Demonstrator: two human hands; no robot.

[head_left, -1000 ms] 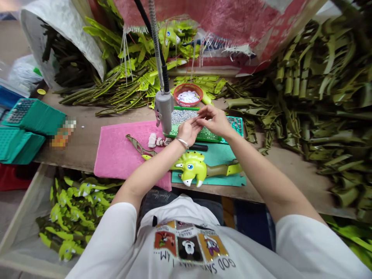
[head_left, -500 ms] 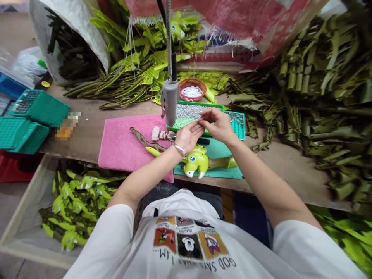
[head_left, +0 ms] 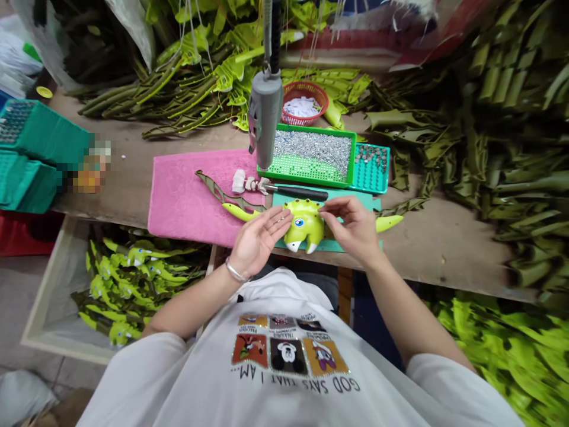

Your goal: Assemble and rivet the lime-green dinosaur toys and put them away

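Head view: right hand [head_left: 348, 228] pinches the toy dinosaur [head_left: 304, 224], left hand [head_left: 260, 240] open; a slip could drop it off the desk [head_left: 444, 261].

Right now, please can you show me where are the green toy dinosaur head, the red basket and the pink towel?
Green toy dinosaur head [head_left: 309, 228]: head view, on the face beside the eye.
Red basket [head_left: 304, 84]: head view, on the far rim.
Pink towel [head_left: 178, 201]: head view, on a bare part left of the hands.
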